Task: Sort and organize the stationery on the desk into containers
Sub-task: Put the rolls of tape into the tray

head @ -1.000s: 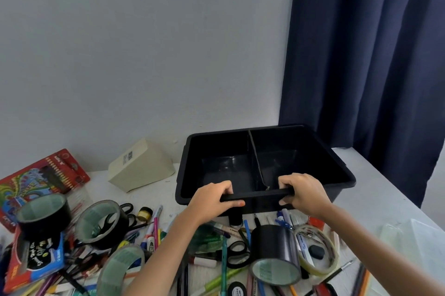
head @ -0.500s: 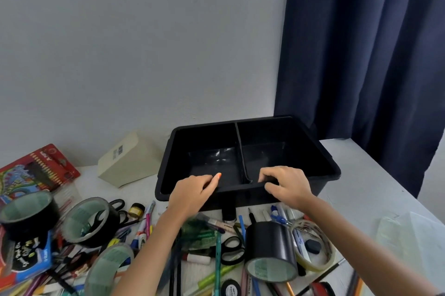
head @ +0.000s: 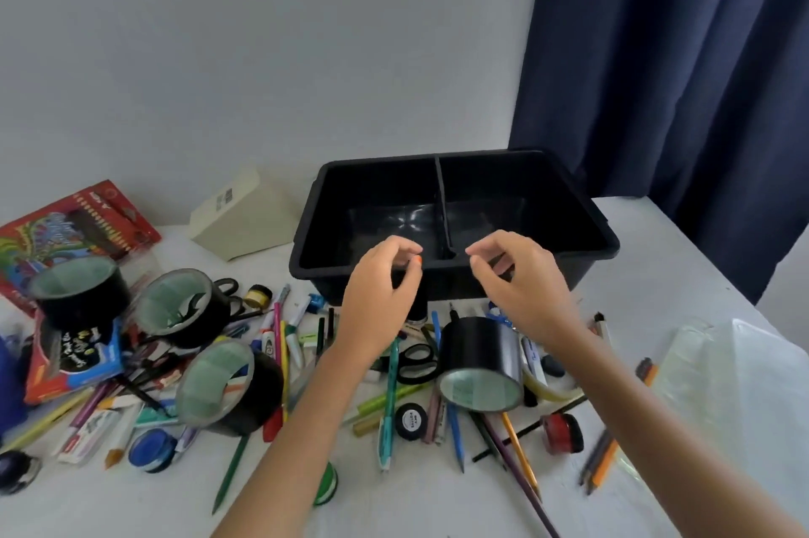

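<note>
A black two-compartment bin point(head: 376, 187) stood upright at the back of the white counter point(head: 656, 266), and before it lay a jumble of pens and pencils point(head: 387, 406), scissors point(head: 416, 362) and black tape rolls point(head: 479, 351).

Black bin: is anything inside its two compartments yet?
The black bin shows bare floor either side of its divider. The left hand and right hand cover its near strip.

On my feed I see a plain, pale grey wall point(head: 262, 56) filling the back, a dark navy curtain point(head: 683, 78) hanging in long folds at the right, and a white tabletop point(head: 665, 275) meeting that wall under soft, even light.
</note>
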Demonstrator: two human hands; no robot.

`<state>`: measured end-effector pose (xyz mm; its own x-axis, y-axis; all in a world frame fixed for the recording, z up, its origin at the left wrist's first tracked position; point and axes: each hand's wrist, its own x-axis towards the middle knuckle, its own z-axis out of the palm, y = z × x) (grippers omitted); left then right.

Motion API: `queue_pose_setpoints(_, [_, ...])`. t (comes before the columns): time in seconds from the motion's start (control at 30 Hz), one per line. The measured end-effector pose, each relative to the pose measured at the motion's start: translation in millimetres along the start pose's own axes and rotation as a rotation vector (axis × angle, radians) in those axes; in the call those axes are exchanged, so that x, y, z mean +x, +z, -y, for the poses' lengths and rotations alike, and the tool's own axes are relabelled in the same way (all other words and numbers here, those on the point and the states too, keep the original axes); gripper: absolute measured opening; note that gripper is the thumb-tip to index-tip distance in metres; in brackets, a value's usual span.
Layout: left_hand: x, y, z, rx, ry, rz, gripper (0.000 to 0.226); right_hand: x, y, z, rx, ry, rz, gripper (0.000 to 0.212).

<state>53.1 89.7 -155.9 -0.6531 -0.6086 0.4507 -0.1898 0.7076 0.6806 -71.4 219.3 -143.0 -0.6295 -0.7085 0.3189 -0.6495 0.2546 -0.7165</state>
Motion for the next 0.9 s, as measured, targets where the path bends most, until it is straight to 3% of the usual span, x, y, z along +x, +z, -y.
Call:
queue_pose_setpoints(0.07, [-14, 0, -6, -0.086, -0.079, -0.003, 0.012, -21, 4, 4, -0.097, 0.183, 0.053, 0.023])
queue_pose_setpoints(0.17, [-33, 2, -8, -0.177, -0.181, -0.022, 0.013, -49, 11, 10, -0.234, 0.392, 0.282, 0.055])
queue_pose_setpoints(0.27, [-47, 5, -7, -0.208, -0.227, -0.039, 0.014, -65, 17, 16, -0.287, 0.454, 0.317, 0.073])
queue_pose_setpoints(0.37, [-57, 9, -8, -0.232, -0.276, -0.046, 0.016, -68, 19, 21, -0.342, 0.448, 0.269, 0.072])
queue_pose_setpoints(0.57, [-64, 6, -7, -0.192, -0.317, -0.087, 0.015, -56, 20, 22, -0.194, 0.470, 0.251, 0.060])
queue_pose_setpoints(0.67, [-67, -9, 0, -0.043, -0.336, -0.216, 0.014, -51, 20, 24, -0.072, 0.423, 0.206, 0.059])
queue_pose_setpoints(0.77, [-74, -36, 15, 0.308, -0.377, -0.463, 0.024, -41, 21, 33, 0.024, 0.373, 0.161, 0.062])
queue_pose_setpoints(0.83, [-80, -55, 28, 0.496, -0.517, -0.512, 0.048, -34, 23, 43, 0.093, 0.347, 0.155, 0.058])
queue_pose_setpoints(0.9, [-87, -71, 39, 0.582, -0.739, -0.457, 0.078, -31, 25, 52, 0.159, 0.327, 0.156, 0.054])
